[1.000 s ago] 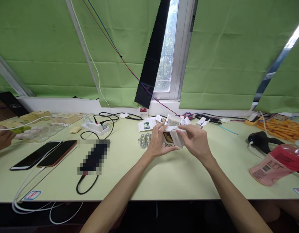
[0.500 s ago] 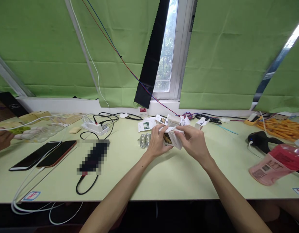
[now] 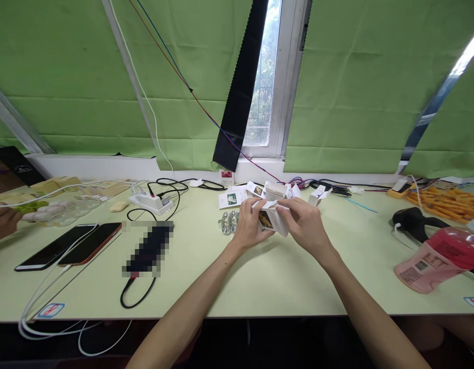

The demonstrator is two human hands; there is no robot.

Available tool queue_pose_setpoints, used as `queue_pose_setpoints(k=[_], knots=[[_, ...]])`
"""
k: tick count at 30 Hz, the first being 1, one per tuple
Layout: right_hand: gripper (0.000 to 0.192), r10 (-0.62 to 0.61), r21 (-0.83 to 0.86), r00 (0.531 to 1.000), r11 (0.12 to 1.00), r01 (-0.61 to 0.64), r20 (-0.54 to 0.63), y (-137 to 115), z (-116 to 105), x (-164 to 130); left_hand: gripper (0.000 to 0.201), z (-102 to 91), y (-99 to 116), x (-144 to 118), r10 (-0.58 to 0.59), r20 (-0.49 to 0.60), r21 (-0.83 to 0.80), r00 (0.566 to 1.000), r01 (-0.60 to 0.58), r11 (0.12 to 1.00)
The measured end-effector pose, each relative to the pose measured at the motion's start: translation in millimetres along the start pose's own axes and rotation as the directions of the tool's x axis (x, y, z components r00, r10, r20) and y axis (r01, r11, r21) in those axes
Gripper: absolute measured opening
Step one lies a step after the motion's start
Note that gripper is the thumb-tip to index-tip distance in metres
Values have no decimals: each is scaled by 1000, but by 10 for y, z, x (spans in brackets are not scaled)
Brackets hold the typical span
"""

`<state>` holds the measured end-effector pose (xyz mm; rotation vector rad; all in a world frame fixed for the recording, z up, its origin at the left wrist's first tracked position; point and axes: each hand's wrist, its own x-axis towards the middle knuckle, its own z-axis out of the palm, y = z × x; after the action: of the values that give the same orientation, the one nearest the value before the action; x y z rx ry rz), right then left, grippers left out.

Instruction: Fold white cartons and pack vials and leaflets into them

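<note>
We grip one small white cardboard box with a dark picture panel [image 3: 271, 219] above the pale green table [image 3: 260, 277], our left hand [image 3: 250, 225] and right hand [image 3: 308, 225] both clamped on it. Its long axis runs left-right, its open flap toward the window. Two phones [image 3: 69, 245] lie far left, and several flat white cartons [image 3: 273, 190] lie just behind.

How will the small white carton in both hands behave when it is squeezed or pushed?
The small white carton is probably light and easily crushed: its thin top flaps stand open and bent. The left hand and right hand hold it with their fingertips, so it probably needs little force. Set down, it may slide easily.
</note>
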<state>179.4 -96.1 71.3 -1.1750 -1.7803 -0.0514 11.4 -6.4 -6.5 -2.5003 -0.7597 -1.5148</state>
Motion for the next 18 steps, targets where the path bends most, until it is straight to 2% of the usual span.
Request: queue_pose_setpoints(k=[18], knots=[[22,0,29,1000,1000,-1,20,-2,19,17,80,9,9,-9,-33,11,6,999,33,999]])
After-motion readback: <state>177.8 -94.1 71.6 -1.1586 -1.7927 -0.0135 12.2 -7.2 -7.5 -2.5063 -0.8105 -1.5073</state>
